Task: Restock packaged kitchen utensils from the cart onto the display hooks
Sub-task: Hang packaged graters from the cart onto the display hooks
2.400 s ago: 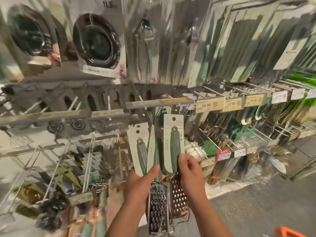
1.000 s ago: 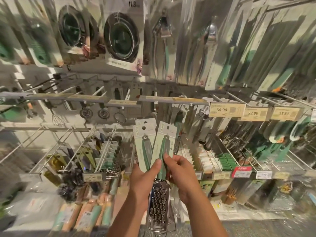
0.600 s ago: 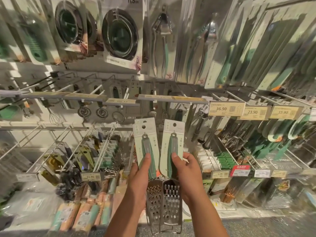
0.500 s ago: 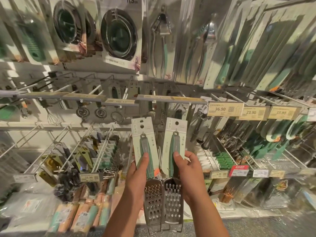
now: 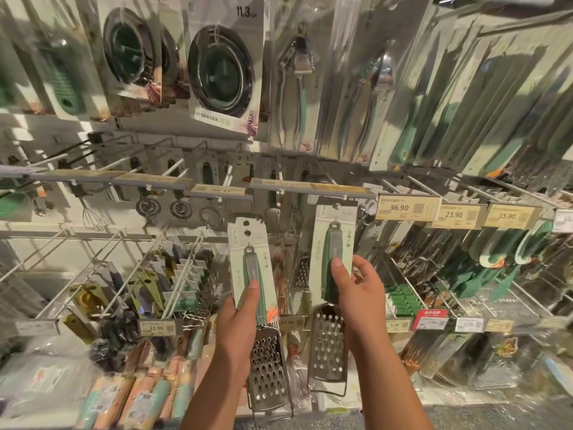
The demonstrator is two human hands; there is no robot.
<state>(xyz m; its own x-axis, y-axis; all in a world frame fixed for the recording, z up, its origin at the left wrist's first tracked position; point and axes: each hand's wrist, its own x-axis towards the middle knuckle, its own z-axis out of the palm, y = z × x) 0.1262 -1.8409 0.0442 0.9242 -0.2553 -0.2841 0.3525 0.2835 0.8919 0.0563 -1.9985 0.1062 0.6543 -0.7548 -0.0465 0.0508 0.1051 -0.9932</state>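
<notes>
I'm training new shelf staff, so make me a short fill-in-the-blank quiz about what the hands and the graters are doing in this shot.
1. Each hand holds one packaged ____ by its green handle.
2. The right hand holds its grater ____ than the one in the left hand.
3. The price tag nearest the top of the right grater's card reads ____.
4. The left grater has ____ round holes punched at the top of its card.

Missing words: grater; higher; 36.90; two
</notes>
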